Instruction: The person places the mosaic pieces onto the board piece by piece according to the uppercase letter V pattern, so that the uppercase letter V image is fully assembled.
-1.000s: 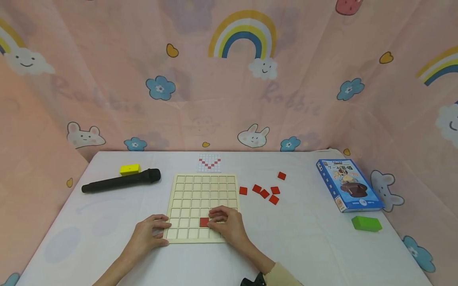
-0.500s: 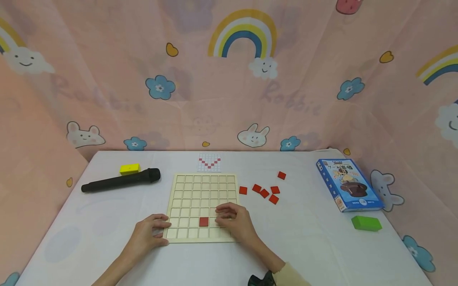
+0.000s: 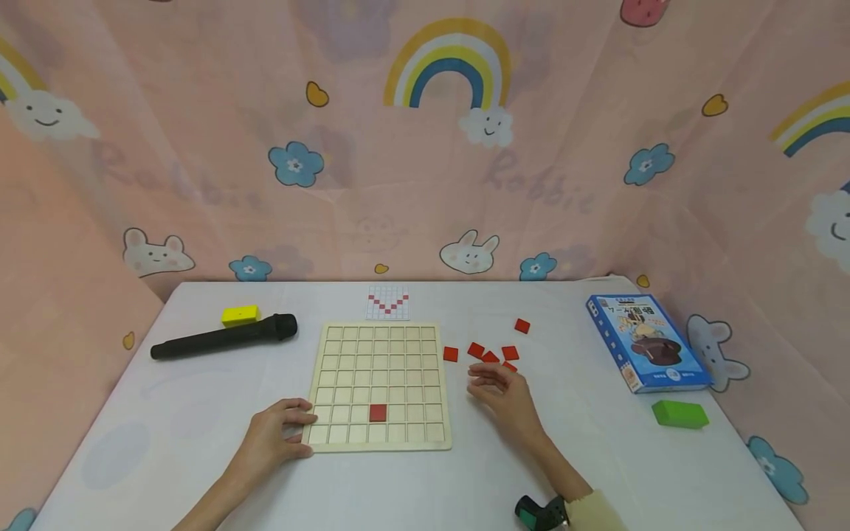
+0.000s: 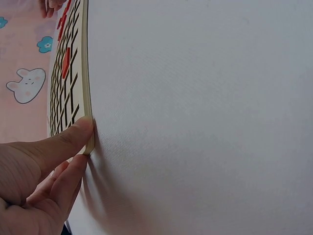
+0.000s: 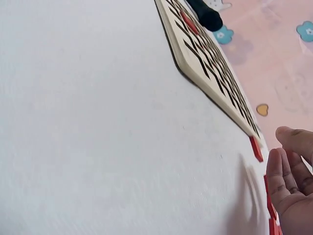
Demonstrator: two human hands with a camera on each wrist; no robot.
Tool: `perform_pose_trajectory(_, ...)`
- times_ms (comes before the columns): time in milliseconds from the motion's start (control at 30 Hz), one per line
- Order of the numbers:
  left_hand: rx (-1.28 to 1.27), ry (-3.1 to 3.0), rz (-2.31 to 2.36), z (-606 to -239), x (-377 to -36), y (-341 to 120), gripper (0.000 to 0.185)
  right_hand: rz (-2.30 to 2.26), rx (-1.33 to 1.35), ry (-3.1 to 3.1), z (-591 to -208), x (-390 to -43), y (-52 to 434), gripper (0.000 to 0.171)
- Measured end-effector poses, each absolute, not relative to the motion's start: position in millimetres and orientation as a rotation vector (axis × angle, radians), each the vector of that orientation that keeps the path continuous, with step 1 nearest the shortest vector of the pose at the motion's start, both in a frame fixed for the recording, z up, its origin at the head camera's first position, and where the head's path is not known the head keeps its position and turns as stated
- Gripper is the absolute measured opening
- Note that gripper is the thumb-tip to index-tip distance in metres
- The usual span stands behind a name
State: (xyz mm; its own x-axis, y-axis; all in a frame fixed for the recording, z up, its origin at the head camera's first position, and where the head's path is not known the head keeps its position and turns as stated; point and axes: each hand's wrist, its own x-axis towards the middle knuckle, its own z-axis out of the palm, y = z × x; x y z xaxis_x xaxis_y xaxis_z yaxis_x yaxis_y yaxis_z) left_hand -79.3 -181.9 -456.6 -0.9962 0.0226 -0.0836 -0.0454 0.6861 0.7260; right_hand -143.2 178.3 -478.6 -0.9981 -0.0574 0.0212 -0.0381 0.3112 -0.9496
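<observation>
A pale wooden grid board [image 3: 379, 386] lies on the table, with one red square tile [image 3: 378, 413] in a cell of its second row from the near edge. My left hand [image 3: 274, 431] grips the board's near left corner; the left wrist view shows the thumb [image 4: 80, 129] on the corner and fingers beside it. To the right of the board, my right hand [image 3: 508, 400] hovers just in front of several loose red tiles [image 3: 475, 350], its fingers loosely bent and holding nothing. It partly covers the nearest tiles in the head view.
Behind the board lies a small pattern card [image 3: 388, 303] with red squares in a V. A black microphone [image 3: 226, 337] and a yellow block [image 3: 240, 316] are at left. On the right are a blue box [image 3: 647, 344] and a green block [image 3: 680, 414].
My right hand has let go of the red tile in the grid and moved right, off the board, to the loose tiles. The left hand has stayed at the corner.
</observation>
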Motion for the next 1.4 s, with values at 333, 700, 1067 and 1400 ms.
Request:
perform_pose_trajectory(333,-0.027,2.799,1.227,-457,-79,-182,0.044,-1.855,-0.173,2.606,-475,-160,239,0.037)
perform_pose_trajectory(700,-0.036,2.772,1.282,-457,-78,-183,0.042,-1.736,0.001,2.802,-479,-193,271,0.038)
perform_pose_trajectory(1067,-0.045,2.758,1.332,-459,-79,-184,0.043,-1.579,0.189,2.872,-491,-229,287,0.042)
perform_pose_trajectory(1400,-0.027,2.736,1.386,-461,-78,-185,0.043,-1.547,0.177,2.736,-495,-245,299,0.047)
